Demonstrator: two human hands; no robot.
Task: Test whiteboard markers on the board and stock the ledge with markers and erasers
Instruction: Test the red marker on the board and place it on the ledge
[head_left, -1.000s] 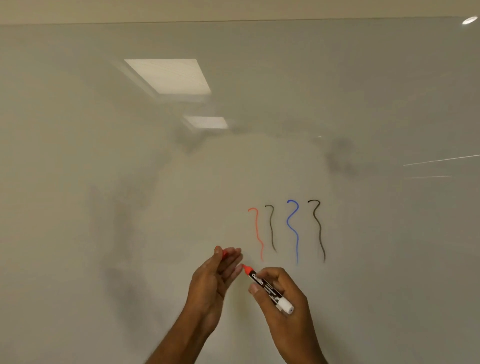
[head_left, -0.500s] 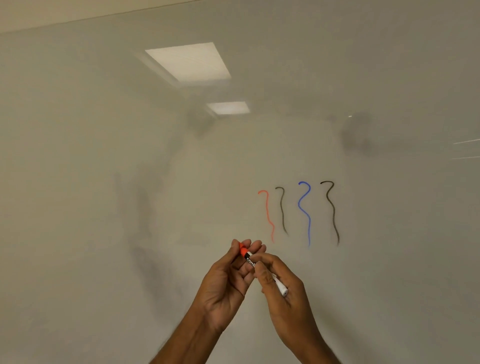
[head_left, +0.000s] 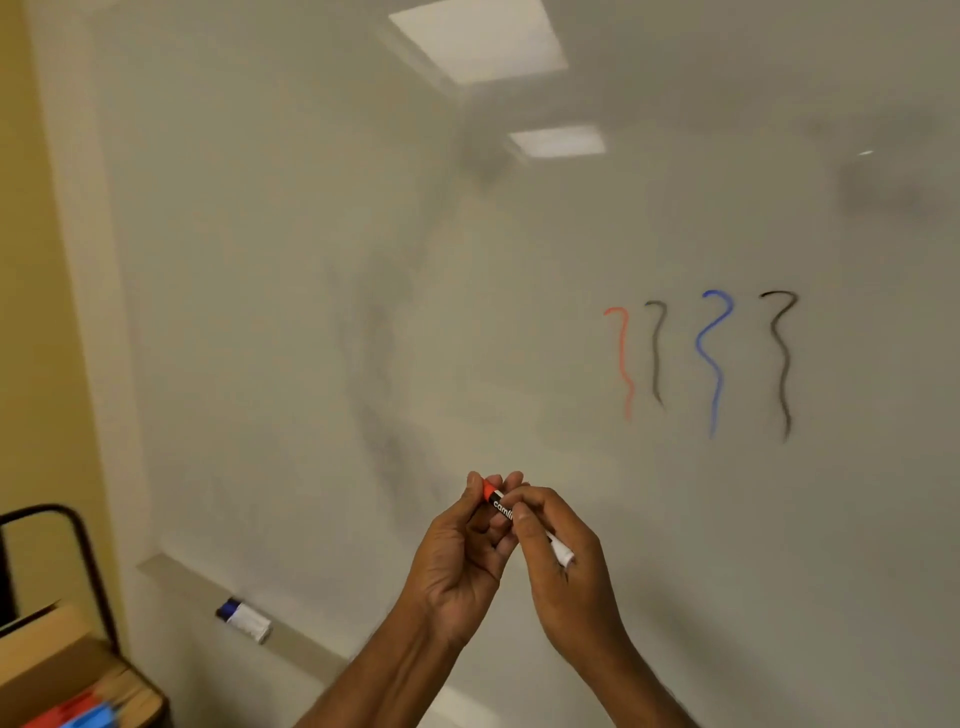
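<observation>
The middle of the red marker (head_left: 501, 505) is hidden under fingers, so only its red end, a black band with part of a word, and its white end show. It is too hard to see if the red cap is pushed all the way on. The left hand (head_left: 457, 551) has its thumb and fingertips closed in a pinch on the red end. The right hand (head_left: 566, 566) is curled around the body of the marker, and the white end pokes out past its knuckles. The two hands touch each other in front of the whiteboard (head_left: 311, 260). Up and to the right of the red marker are four wiggly lines on the board: a red line (head_left: 621, 358), a thin dark line (head_left: 655, 353), a blue line (head_left: 711, 358) and a thick black line (head_left: 782, 364). Down and to the left of the red marker is the ledge (head_left: 182, 577), which goes out of sight behind the arms. A blurry blue-capped marker (head_left: 244, 618) lies on it. Farther down and left is a brown box (head_left: 47, 654) with fuzzy red and blue things (head_left: 78, 714) in it, cut off by the picture edge, and a black frame (head_left: 78, 545). Far left of the red marker is a yellow wall (head_left: 31, 260). High above it, ceiling lights (head_left: 478, 39) shine in the board.
</observation>
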